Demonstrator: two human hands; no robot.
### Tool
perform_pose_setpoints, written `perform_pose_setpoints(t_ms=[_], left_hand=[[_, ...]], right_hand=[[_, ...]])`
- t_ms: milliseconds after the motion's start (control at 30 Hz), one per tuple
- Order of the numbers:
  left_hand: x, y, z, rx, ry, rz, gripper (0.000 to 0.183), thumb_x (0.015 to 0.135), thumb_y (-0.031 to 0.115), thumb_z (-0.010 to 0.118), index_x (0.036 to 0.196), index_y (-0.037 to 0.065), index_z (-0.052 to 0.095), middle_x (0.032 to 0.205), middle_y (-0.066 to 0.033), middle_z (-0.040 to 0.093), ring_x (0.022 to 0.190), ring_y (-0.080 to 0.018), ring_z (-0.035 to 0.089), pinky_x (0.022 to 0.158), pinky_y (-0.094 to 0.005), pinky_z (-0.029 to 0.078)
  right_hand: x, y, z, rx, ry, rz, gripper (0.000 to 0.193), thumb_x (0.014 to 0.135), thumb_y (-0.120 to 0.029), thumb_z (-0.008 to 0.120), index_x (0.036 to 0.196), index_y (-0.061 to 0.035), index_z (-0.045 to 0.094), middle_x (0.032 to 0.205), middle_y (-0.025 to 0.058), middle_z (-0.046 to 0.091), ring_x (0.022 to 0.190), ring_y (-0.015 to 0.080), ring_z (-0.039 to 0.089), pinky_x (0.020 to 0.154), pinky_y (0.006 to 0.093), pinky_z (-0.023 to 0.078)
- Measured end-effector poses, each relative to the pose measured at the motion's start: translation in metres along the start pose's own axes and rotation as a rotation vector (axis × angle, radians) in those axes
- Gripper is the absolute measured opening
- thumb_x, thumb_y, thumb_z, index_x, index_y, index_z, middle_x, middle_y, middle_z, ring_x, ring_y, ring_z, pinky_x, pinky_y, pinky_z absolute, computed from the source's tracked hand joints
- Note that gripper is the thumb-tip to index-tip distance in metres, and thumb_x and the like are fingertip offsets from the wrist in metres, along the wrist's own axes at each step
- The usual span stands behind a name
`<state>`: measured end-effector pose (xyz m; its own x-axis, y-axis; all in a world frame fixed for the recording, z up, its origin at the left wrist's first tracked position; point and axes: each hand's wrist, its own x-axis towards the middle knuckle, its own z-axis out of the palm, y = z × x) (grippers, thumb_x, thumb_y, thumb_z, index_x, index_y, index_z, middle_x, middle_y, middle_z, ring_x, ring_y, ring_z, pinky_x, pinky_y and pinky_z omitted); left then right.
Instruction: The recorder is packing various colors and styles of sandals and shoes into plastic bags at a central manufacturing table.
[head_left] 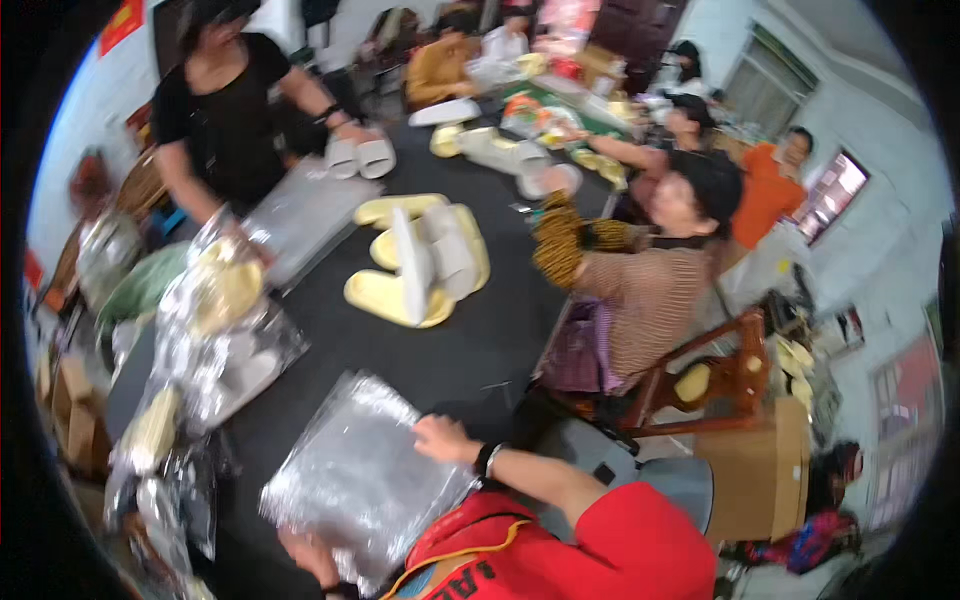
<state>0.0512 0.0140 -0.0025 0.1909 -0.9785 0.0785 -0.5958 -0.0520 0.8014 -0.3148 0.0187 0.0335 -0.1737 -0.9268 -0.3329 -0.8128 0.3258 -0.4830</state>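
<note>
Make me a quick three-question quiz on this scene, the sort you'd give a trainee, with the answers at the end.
1. What is the camera wearer's right hand touching?
a) a cardboard box
b) clear plastic packaging
c) a slipper

2. True or false: the yellow slippers in the middle of the dark table are sealed inside a bag.

3. What footwear is at the wristbanded hand of the person in black?

Key:
1. b
2. False; they lie loose, piled with grey ones.
3. A pair of pale, open-toed slippers.
</note>
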Motion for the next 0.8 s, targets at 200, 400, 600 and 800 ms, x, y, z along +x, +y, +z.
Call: perform_pose_setpoints(t_ms=[200, 400, 600, 800], left_hand=[[-0.029, 0.008, -0.057, 0.134, -0.210, -0.157, 0.047, 0.086, 0.018, 0.050, 0.123, -0.007, 0.036, 0.116, -0.0304, 0.046, 0.106, -0.0389, 0.047, 0.090, -0.0402, 0.037], [-0.024, -0.040, -0.040, -0.176, -0.142, -0.167, 0.055, 0.071, 0.000, 0.054, 0.121, -0.012, 0.034, 0.118, -0.0275, 0.043, 0.111, -0.0335, 0.043, 0.094, -0.0371, 0.035], [-0.027, -0.015, -0.023, -0.378, -0.120, -0.349, 0.054, 0.067, 0.003, 0.058, 0.117, -0.010, 0.041, 0.103, -0.0159, 0.052, 0.093, -0.0209, 0.051, 0.081, -0.0310, 0.041], [-0.060, -0.025, -0.025, -0.067, -0.022, -0.331, 0.063, 0.072, 0.010, 0.057, 0.127, -0.001, 0.030, 0.080, -0.0090, 0.054, 0.070, -0.0167, 0.052, 0.066, -0.0285, 0.043]], right_hand=[[-0.021, -0.023, 0.031, 0.023, 0.020, 0.017, 0.042, 0.075, -0.021, 0.053, 0.116, -0.0134, 0.047, 0.109, 0.0099, 0.051, 0.104, 0.0303, 0.045, 0.079, 0.0482, 0.034], [-0.016, -0.016, 0.040, 0.266, 0.166, -0.021, 0.028, 0.072, -0.010, 0.047, 0.098, -0.0074, 0.053, 0.097, 0.0174, 0.052, 0.090, 0.0365, 0.052, 0.074, 0.0485, 0.042], [-0.010, 0.012, 0.026, 0.255, 0.066, 0.063, 0.026, 0.073, -0.017, 0.053, 0.097, -0.0062, 0.051, 0.093, 0.0199, 0.055, 0.088, 0.0360, 0.054, 0.073, 0.0443, 0.044], [-0.009, 0.013, 0.041, 0.191, 0.115, 0.072, 0.035, 0.077, -0.021, 0.054, 0.111, -0.0134, 0.053, 0.100, 0.0141, 0.054, 0.094, 0.0312, 0.054, 0.079, 0.0400, 0.043]])
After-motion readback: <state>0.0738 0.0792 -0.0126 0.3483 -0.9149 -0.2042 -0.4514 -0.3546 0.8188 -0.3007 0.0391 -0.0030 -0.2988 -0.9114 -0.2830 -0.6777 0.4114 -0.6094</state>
